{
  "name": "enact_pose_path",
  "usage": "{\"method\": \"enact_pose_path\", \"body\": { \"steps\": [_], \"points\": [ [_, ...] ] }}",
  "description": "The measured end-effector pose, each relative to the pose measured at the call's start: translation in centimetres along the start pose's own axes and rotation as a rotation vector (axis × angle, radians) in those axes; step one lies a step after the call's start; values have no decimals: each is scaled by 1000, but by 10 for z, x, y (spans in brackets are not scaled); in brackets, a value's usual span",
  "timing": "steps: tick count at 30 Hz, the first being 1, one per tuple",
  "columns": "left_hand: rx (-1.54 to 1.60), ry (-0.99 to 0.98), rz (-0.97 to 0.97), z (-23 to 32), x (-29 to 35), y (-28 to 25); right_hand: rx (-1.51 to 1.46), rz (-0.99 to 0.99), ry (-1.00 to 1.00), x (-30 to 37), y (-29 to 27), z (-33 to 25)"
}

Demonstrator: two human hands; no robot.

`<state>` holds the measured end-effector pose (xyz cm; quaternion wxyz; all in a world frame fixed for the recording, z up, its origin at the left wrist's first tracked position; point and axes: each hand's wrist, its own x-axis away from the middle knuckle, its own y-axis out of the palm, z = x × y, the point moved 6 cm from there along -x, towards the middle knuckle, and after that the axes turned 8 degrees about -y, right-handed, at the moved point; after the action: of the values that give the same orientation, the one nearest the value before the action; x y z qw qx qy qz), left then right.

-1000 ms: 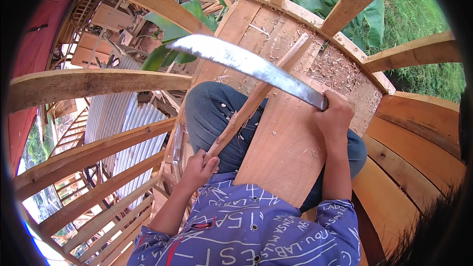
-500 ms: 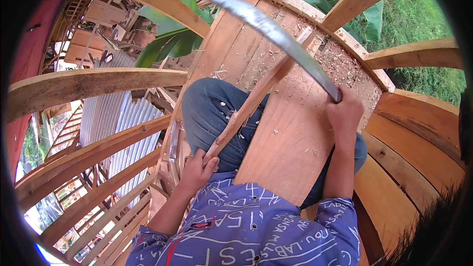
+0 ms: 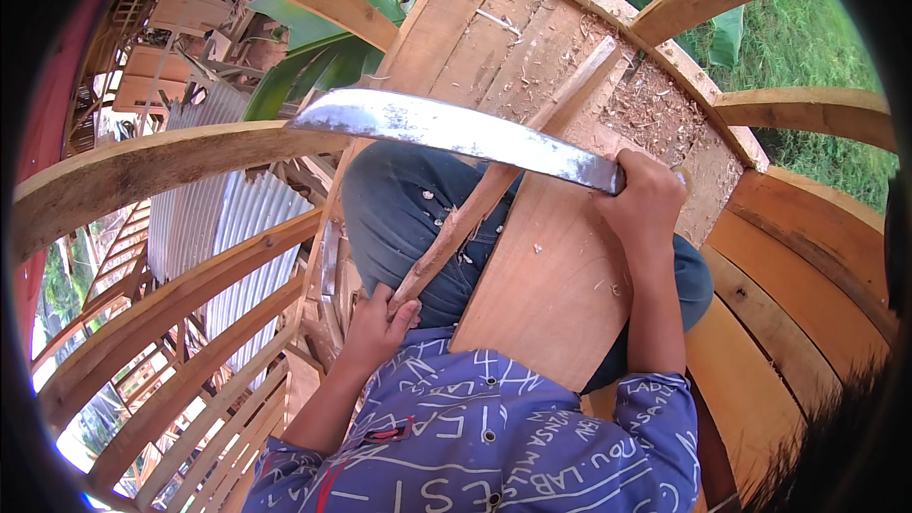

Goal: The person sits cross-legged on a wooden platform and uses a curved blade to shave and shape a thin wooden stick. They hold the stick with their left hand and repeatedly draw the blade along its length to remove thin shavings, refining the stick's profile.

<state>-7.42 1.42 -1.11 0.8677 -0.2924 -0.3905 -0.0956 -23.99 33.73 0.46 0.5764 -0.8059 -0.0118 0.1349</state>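
My right hand (image 3: 644,198) is closed round the handle of a machete (image 3: 408,123). Its broad, shiny, slightly curved blade reaches leftward across the view and passes over a long wooden stick (image 3: 454,228); whether blade and wood touch, I cannot tell. The near end of the stick is gripped by my left hand (image 3: 383,323). From there it slants up and away to the right, over my bent left leg, its far end lying over the planks. Its near half is rough and darker, while the far end looks pale and freshly cut. A wide smooth board (image 3: 541,275) lies between my legs.
Wood shavings (image 3: 655,100) litter the planked floor (image 3: 465,33) ahead. Curved wooden ribs (image 3: 180,166) rise at left, and orange-brown planks (image 3: 798,256) form the right side. Outside are corrugated metal sheets (image 3: 252,256), large green leaves (image 3: 323,38) and grass (image 3: 798,47).
The machete blade has swung down and toward the left, from pointing up and away to lying nearly level across the stick. My left hand keeps its hold with little movement.
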Motion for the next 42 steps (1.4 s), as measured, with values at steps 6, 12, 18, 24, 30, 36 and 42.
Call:
{"method": "enact_pose_path", "body": {
  "steps": [6, 12, 18, 24, 30, 36, 42],
  "points": [
    [-51, 39, -12, 4, -5, 1, 39, -27, 94, 8, -4, 16],
    [31, -16, -38, -4, 0, -1, 40, -39, -13, 4, -1, -10],
    [20, 24, -51, 0, -7, 1, 98, -56, 152, 19, -4, 15],
    [37, -5, -65, -10, -8, 0, 132, -2, 121, 8, -13, 26],
    [-83, 57, -41, 1, -6, -3, 75, -46, 120, 16, -9, 9],
    [-16, 16, -72, 2, -7, -3, 148, -65, 220, 13, -14, 47],
    [60, -32, -98, -13, -9, 0, 83, -107, 107, 15, -12, 9]
  ]
}}
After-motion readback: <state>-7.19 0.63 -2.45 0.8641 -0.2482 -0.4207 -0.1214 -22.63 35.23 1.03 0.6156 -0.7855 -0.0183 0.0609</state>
